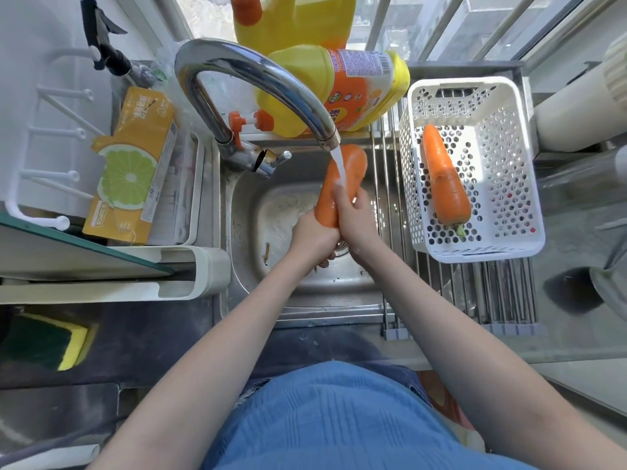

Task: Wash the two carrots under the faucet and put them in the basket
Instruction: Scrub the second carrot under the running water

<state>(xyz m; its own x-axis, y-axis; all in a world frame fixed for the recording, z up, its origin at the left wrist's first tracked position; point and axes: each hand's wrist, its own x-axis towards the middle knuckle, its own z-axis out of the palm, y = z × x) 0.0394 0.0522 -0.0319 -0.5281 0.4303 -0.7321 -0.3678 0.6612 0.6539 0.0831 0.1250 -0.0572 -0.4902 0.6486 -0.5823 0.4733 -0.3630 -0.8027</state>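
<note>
Head view: both hands grasp one carrot (342, 184) under the faucet (258, 86) stream, left hand (314, 237) at its narrow end, right hand (354, 215) mid-body. The other carrot (446, 181) lies in the basket (509, 157). Wet, stiff, likely slippery: grip the thick middle.

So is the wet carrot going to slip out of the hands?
It might. Water from the faucet runs over the carrot, so its smooth skin is probably slippery. It looks stiff and thick, likely heavy for its size. Both the left hand and right hand wrap it, which should help.
</note>
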